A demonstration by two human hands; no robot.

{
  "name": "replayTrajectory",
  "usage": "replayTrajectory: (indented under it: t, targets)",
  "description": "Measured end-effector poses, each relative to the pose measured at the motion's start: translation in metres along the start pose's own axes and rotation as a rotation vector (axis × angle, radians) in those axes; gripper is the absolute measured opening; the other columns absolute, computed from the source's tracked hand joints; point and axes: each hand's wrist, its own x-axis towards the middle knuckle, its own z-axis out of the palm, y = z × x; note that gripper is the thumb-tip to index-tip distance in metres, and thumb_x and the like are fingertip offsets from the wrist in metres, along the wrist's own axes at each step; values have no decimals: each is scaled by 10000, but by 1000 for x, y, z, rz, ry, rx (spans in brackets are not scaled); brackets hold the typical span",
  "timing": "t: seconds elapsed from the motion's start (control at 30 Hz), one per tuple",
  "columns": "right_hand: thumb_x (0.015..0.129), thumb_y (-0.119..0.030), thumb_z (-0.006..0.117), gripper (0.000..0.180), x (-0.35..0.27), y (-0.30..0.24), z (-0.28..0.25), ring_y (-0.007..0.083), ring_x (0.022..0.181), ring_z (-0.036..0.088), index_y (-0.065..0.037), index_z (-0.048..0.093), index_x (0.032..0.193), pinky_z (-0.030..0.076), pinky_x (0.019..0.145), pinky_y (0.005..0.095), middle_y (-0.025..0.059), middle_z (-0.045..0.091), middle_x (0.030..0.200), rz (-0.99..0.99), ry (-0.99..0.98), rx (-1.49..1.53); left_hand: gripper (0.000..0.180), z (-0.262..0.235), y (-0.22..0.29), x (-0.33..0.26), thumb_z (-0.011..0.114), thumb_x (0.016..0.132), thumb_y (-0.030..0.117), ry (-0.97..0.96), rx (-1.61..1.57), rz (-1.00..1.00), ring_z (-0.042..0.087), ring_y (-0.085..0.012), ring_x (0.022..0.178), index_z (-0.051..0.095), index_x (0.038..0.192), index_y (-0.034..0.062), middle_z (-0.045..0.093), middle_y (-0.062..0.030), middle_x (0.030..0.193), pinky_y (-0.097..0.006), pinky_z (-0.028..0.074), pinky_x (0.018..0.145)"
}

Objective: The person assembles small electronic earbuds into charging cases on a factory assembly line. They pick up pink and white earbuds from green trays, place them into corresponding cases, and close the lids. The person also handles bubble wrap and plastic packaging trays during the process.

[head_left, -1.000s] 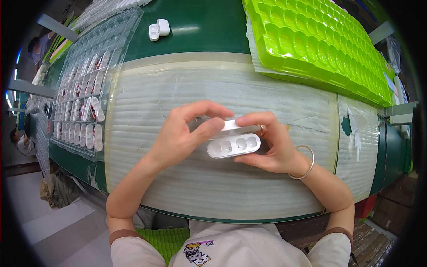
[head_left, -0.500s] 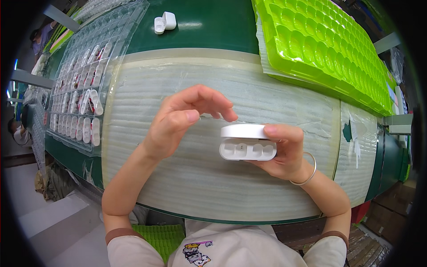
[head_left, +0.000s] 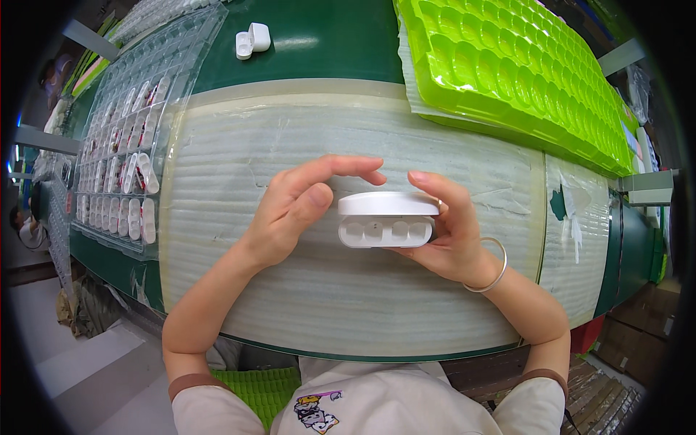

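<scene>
A white earbud charging case (head_left: 386,233) sits in my right hand (head_left: 458,230), its lid raised and the hollows inside facing me. My fingers grip it at its right end, with the finger nearest the lid lifted a little off it. Just left of the case, my left hand (head_left: 286,210) is open, fingers curved above the thumb with a gap between them. Nothing shows in that hand. Part of the right hand's grip is hidden behind the case.
Another white earbud case (head_left: 257,38) stands lidded-open on the green table (head_left: 326,43) at the back. A bright green moulded tray (head_left: 500,87) lies at the far right. On the left, a clear plastic tray (head_left: 185,65) holds rows of white case parts (head_left: 148,172). Pale foam sheet (head_left: 290,297) covers the work area.
The case and my right hand have shifted slightly left and up in view. My right finger has lifted off the lid. My left hand has come closer to the case.
</scene>
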Motion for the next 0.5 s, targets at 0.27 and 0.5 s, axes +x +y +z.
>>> replayTrajectory:
  t: [0.27,0.5]
  targets:
    - [686,-29,757,788,2,-1,2,267,957,644,-47,318,1340,501,825,324,116,506,1291,229,3,49,336,15,7,-5,624,803,148,179,153,-83,602,-199,957,609,1124,49,640,-134,1028,-311,451,832]
    - [718,-52,738,828,5,-6,-1,232,950,645,-55,256,1391,510,787,320,143,594,1134,442,4,196,478,10,6,1,734,687,196,40,641,339,578,-250,1004,580,1122,73,602,-100,1100,-377,422,875]
